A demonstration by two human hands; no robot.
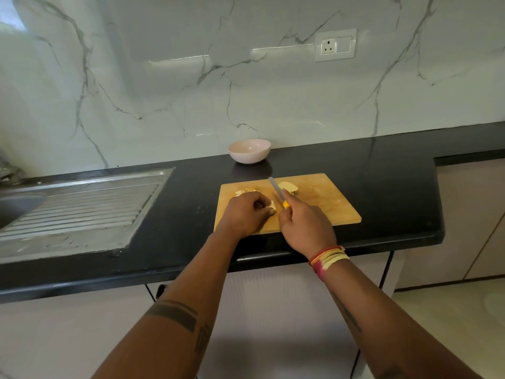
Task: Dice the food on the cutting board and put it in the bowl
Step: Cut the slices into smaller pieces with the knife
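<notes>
While a steel sink drainboard [82, 206] occupies the left of the black counter [382, 170], the left hand [246, 212] curls its fingers over a pale food piece [272, 205] on the wooden cutting board [328, 203]. Just right, the right hand [303, 225] grips a yellow-handled knife [277, 191], blade angled far-left beside an uncut chunk [288, 186]. A pink bowl [249, 151] sits beyond the board.

A glossy black worktop [382, 170] runs beneath a white, grey-veined marble wall [164, 77] bearing a socket plate [335, 45]; a steel sink drainboard [79, 209] lies left, pale cabinets [273, 310] below.
</notes>
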